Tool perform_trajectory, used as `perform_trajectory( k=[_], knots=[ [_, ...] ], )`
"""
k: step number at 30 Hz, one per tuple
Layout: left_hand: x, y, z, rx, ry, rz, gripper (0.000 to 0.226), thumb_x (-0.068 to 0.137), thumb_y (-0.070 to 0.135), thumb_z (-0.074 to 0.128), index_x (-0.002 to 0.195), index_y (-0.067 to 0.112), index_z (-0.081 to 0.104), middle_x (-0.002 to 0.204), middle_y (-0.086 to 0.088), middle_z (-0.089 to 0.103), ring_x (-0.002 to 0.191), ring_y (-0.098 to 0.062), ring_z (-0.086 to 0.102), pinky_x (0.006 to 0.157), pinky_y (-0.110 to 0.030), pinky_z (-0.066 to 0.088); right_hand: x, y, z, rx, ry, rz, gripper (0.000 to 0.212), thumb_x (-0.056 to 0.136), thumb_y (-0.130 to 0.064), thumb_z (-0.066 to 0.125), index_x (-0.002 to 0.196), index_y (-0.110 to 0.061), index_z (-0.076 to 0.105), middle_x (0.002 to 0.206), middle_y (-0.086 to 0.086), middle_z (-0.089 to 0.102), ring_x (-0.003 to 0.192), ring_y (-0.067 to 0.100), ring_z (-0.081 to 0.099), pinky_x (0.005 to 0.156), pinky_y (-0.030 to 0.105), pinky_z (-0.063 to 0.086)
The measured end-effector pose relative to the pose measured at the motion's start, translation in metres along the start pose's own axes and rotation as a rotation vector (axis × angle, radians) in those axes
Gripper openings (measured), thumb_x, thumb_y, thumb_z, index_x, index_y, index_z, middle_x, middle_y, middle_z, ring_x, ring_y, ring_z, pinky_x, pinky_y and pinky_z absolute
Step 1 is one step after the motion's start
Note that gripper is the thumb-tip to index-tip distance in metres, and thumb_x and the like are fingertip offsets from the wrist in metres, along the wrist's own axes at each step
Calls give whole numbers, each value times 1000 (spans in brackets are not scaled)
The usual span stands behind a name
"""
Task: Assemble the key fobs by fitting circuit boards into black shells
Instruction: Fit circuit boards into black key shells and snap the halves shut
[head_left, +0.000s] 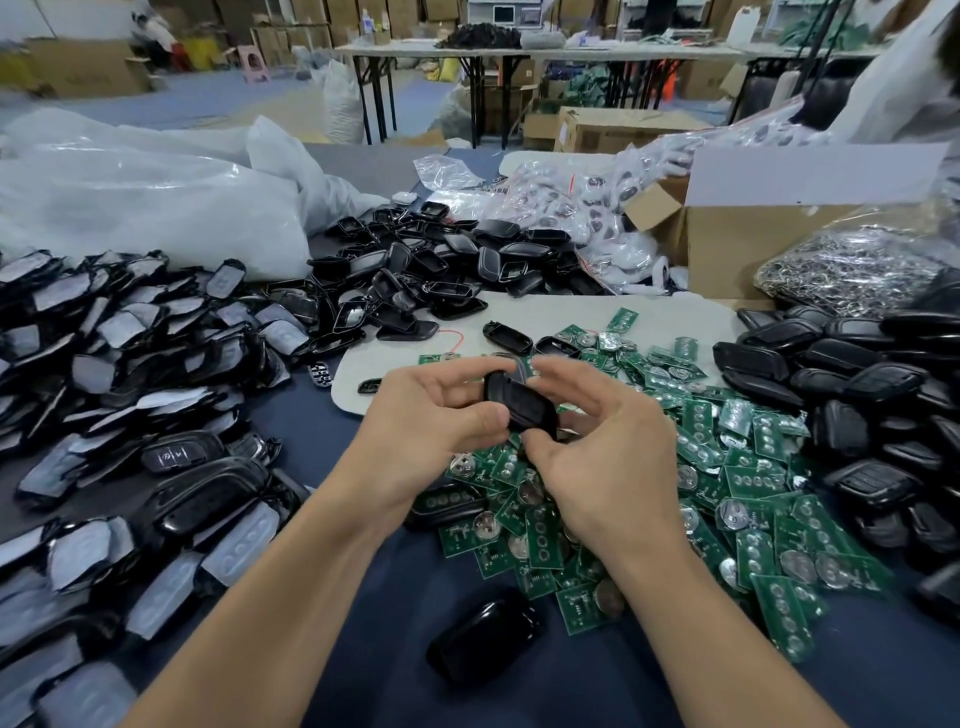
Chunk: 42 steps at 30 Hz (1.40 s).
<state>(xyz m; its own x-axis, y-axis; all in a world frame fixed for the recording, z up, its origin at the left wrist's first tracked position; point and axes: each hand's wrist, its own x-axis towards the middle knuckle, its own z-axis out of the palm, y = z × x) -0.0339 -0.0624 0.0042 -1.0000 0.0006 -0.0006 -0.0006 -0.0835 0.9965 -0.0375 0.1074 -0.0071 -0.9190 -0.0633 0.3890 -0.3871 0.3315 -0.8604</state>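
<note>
- Black shell (519, 402), glossy and rounded, pinched between left hand (431, 431) and right hand (602, 441).
- Flat green circuit boards (701, 499) heaped beneath.

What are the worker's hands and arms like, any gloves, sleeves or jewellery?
No gloves: the left hand and right hand are bare, with no rings or watch visible. The left forearm and right forearm are bare too, no sleeve in view.

shell (519, 410): black plastic, glossy, smooth | circuit boards (748, 478): green, matt, shiny metal discs on them | table (363, 649): dark blue cloth, matt | bag (156, 208): clear plastic film, crinkled | box (737, 249): brown cardboard, matt | rings (852, 270): bright metal
</note>
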Motion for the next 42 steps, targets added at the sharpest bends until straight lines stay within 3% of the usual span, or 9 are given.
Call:
perform_trajectory(
  k=[5, 9, 13, 19, 23, 26, 30, 37, 42],
  knots=[
    [0, 2, -6, -61, -32, 13, 45, 83, -15, 72, 118, 14, 74, 103, -16, 80, 89, -23, 75, 77, -28, 63, 0, 1, 0, 21, -28, 1, 49, 77, -7, 81, 111, -42, 78, 93, -48, 65, 74, -3, 72, 61, 6, 51],
    [-1, 2, -7, -45, -39, 30, 48, 82, -18, 71, 119, 14, 73, 102, -15, 80, 85, -21, 72, 75, -26, 62, 4, 4, -2, 79, -45, 17, 47, 75, -6, 83, 106, -41, 80, 92, -35, 73, 79, -4, 73, 70, 6, 52],
    [-1, 3, -8, -77, -62, 18, 49, 73, -3, 77, 120, 11, 75, 111, -18, 78, 97, -27, 73, 88, -34, 61, 5, 3, -4, 103, -50, -3, 49, 72, -3, 85, 106, -38, 80, 94, -29, 76, 86, -9, 72, 77, 7, 54],
    [-1, 5, -13, -164, -131, 0, 43, 69, 6, 84, 107, 25, 83, 111, -11, 80, 103, -22, 77, 89, -34, 63, 6, 1, -6, 87, -46, -20, 49, 68, -5, 89, 106, -34, 80, 92, -23, 77, 88, -8, 73, 84, 12, 57],
    [-1, 4, -14, -169, -125, 2, 53, 64, -1, 87, 113, 21, 81, 112, -14, 79, 100, -22, 76, 96, -41, 59, 5, -3, -5, 105, -21, -22, 49, 68, -1, 89, 103, -35, 81, 86, -32, 74, 85, -10, 72, 80, 7, 54],
    [0, 3, -13, -177, -147, 15, 53, 64, -4, 86, 111, 19, 81, 111, -15, 78, 98, -23, 76, 94, -35, 60, 3, -8, -5, 110, -15, -36, 53, 69, 3, 88, 101, -39, 80, 83, -38, 71, 83, -11, 72, 78, 4, 53],
    [0, 3, -12, -188, -139, 10, 51, 57, 10, 88, 106, 22, 82, 104, -13, 80, 94, -22, 76, 97, -39, 58, 2, -11, -5, 102, 6, -42, 51, 70, 1, 88, 102, -38, 81, 89, -29, 75, 83, -10, 72, 78, 7, 55],
    [1, 3, -14, -199, -150, 10, 46, 66, 4, 83, 108, 23, 82, 104, -9, 80, 95, -18, 75, 91, -33, 60, 6, -11, -3, 226, 5, 41, 52, 69, 1, 89, 93, -44, 78, 86, -28, 76, 86, -6, 74, 80, 7, 54],
    [2, 3, -16, -180, -146, -23, 47, 77, 4, 80, 124, 11, 75, 120, -17, 75, 106, -23, 73, 89, -30, 59, 9, -9, -6, 510, -100, 309, 39, 78, 5, 81, 102, -24, 81, 96, -1, 81, 90, 16, 78, 82, 29, 62]
  ],
)
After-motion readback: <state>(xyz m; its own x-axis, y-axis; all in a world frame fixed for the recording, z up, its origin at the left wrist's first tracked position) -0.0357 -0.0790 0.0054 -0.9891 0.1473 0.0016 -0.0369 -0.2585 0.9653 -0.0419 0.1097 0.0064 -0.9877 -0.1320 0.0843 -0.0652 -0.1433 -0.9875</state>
